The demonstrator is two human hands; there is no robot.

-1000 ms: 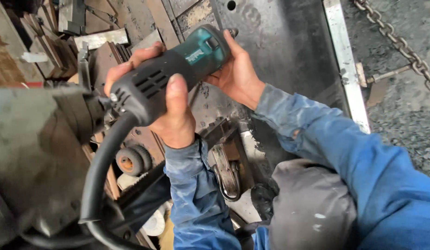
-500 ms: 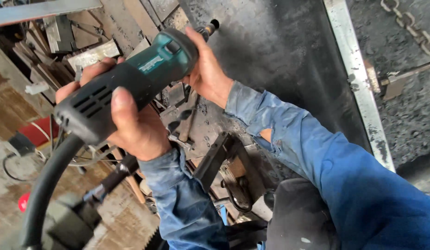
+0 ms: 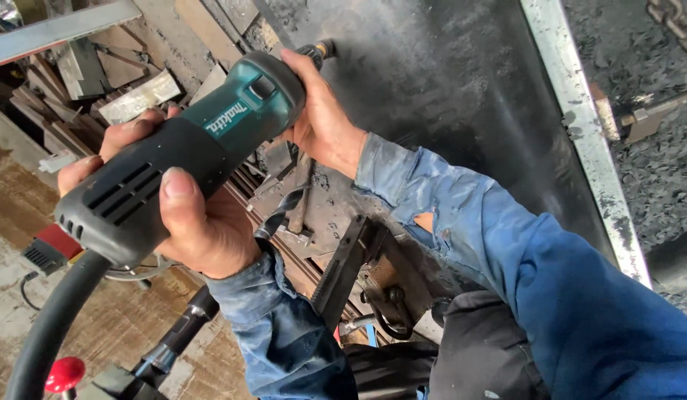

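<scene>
Leaning against the dark steel plate [image 3: 447, 96], the teal-and-black grinder [image 3: 188, 155] has its rear clenched by the left hand [image 3: 203, 230] and its nose steadied by the right hand [image 3: 321, 118] (tip barely visible).

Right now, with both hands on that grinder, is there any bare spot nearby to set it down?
The dark steel plate is bare between the grinder tip and the pale metal edge strip. The worn floor at lower left looks open. Crowded: the scrap pile at upper left, and the brackets and bars under the forearms.
</scene>
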